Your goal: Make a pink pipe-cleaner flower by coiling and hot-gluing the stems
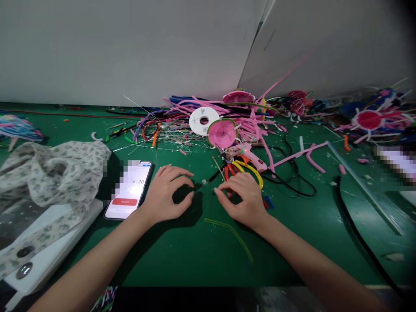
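Note:
My left hand (170, 193) hovers over the green table beside a phone (128, 190). Its fingers are curved, the thumb stands apart from them, and nothing shows between. My right hand (243, 200) has thumb and index finger brought together at the tips; whether anything small is between them is hidden. A thin tan stick (218, 168) reaches to just behind that index finger. Beyond the hand are pliers with red and yellow handles (258, 175), partly covered, and a pink glue gun (251, 157). A yellow-green bent strip (229, 229) lies below both hands.
Pink pipe cleaners (260, 130) and other coloured strips heap along the back wall. A white disc (198, 121) and a pink coiled round (222, 133) rest there. Floral cloth (71, 169) covers a white device at left. A black cable (351, 221) and a clear rod (367, 190) lie right.

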Action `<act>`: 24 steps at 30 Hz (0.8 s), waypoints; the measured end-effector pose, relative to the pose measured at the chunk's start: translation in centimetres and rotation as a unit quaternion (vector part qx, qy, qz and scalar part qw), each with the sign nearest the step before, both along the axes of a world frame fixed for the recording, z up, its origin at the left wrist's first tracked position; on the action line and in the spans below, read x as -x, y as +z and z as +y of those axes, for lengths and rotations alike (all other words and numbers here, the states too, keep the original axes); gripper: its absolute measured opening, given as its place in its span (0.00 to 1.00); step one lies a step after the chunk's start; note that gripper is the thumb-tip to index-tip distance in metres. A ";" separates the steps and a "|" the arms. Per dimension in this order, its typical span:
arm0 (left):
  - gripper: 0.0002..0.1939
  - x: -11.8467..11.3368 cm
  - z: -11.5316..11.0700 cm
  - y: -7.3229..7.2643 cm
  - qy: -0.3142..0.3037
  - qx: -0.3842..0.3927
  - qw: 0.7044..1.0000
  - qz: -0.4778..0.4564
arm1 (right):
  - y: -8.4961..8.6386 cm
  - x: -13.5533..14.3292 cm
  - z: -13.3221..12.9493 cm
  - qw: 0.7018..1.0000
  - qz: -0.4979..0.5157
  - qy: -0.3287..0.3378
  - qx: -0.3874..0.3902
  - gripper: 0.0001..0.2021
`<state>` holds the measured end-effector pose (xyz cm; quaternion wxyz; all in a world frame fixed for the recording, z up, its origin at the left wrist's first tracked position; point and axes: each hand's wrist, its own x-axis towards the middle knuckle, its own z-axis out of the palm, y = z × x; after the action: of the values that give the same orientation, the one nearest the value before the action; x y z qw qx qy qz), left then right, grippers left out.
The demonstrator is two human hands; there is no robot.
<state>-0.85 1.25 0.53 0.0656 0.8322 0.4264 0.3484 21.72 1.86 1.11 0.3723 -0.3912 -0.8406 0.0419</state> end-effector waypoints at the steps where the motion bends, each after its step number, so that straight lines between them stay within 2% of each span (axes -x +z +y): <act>1: 0.04 -0.2 -0.1 -0.1 0.006 0.000 1.000 -0.012 | 0.0 0.2 0.0 1.000 0.005 -0.002 -0.003 0.06; 5: 0.04 -1.1 -0.2 -0.6 0.031 0.002 0.999 -0.038 | -0.2 0.8 0.0 1.000 0.007 -0.006 0.006 0.05; 13: 0.03 -1.9 -0.6 -1.0 -0.007 0.022 0.998 -0.052 | -0.5 1.1 0.0 0.999 -0.012 -0.029 0.020 0.05; 18: 0.03 -1.9 -0.8 -0.7 -0.003 0.017 0.998 -0.055 | -0.5 1.0 0.0 0.999 -0.016 -0.033 0.025 0.05; 24: 0.09 -1.3 -0.8 0.0 0.041 -0.009 0.993 -0.109 | -0.5 0.6 0.3 0.998 0.023 0.030 0.055 0.05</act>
<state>0.45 0.41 0.55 0.0898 0.7715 0.4477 0.4431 21.12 2.12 0.62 0.3680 -0.3845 -0.8396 0.1084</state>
